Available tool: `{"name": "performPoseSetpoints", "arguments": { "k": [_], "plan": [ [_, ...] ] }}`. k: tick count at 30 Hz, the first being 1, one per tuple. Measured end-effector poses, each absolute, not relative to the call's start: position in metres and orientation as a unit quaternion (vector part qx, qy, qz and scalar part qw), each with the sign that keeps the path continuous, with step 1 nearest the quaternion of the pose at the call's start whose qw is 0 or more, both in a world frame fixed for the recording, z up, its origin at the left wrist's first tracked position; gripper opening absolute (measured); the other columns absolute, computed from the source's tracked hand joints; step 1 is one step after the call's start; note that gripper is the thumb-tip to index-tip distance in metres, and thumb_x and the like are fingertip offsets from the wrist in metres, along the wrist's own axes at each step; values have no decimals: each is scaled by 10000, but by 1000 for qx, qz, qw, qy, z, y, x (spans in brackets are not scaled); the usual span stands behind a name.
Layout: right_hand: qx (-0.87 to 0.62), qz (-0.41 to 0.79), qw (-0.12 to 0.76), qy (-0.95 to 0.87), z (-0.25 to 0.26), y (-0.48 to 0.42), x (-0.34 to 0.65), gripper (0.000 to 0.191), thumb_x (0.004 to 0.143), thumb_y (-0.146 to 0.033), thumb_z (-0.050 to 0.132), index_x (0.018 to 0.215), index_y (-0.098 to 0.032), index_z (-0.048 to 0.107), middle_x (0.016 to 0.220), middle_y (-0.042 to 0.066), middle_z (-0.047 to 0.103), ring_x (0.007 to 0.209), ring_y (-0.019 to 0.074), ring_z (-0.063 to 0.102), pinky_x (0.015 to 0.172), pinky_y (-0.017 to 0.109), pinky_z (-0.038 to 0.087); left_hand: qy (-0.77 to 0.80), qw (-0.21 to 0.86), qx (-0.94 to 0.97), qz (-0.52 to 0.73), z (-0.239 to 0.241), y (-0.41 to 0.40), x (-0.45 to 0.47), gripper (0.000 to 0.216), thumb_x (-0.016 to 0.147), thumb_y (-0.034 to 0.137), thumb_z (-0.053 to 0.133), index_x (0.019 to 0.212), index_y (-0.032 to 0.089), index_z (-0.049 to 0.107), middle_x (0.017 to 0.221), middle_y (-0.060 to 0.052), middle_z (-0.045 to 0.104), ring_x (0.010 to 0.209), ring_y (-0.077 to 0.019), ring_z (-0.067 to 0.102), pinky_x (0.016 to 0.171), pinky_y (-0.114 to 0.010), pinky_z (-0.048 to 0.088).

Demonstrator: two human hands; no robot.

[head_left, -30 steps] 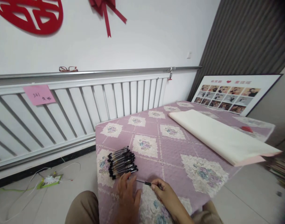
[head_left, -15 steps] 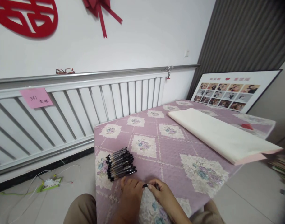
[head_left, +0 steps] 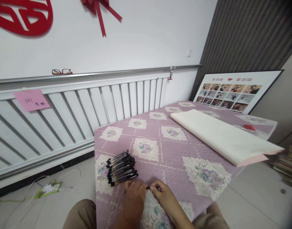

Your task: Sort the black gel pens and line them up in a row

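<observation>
A row of several black pens lies side by side on the pink quilted cover near its left edge. Just in front of them my left hand and my right hand meet at the fingertips. Both are closed in a pinch on one black pen, of which only a short dark piece shows between the fingers. My knees in tan trousers frame the front edge of the cover.
A long cream roll of paper lies across the right side of the cover. A framed photo collage leans at the back right. A white radiator with a pink note runs along the wall. Cables lie on the floor at left.
My two hands have come together: the pen, whose thin tip showed between them a second ago, is now mostly covered by both pinching hands. The camera has drifted slightly.
</observation>
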State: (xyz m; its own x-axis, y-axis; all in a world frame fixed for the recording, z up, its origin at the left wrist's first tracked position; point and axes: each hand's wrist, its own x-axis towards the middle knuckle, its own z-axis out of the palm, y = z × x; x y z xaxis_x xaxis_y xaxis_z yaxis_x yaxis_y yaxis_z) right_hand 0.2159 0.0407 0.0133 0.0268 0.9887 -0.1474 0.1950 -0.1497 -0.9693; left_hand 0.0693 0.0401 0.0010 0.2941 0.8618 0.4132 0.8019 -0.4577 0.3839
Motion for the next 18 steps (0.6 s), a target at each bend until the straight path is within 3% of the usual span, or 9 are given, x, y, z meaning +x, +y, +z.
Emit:
{"name": "performPoseSetpoints", "arguments": {
  "k": [6,11,18],
  "plan": [
    [-581,470,427,-510,20,43,218,148,672,-315,585,738,-183,597,637,-38,541,601,114,479,576,216,380,518,51,808,278,-2,43,68,141,848,169,513,864,255,622,781,-17,630,789,-192,542,826,-342,263],
    [-626,456,397,-492,20,43,215,322,744,-442,504,529,-206,463,442,-69,379,457,99,373,464,216,292,518,50,796,309,2,42,68,143,813,154,557,859,269,629,772,-10,626,775,-197,539,830,-344,268],
    [-605,506,383,-482,24,40,216,224,758,-406,493,676,-202,535,439,-100,330,393,78,263,417,210,213,525,45,798,293,2,42,69,141,816,159,561,871,268,631,789,-15,635,781,-200,532,826,-357,251]
  ]
}}
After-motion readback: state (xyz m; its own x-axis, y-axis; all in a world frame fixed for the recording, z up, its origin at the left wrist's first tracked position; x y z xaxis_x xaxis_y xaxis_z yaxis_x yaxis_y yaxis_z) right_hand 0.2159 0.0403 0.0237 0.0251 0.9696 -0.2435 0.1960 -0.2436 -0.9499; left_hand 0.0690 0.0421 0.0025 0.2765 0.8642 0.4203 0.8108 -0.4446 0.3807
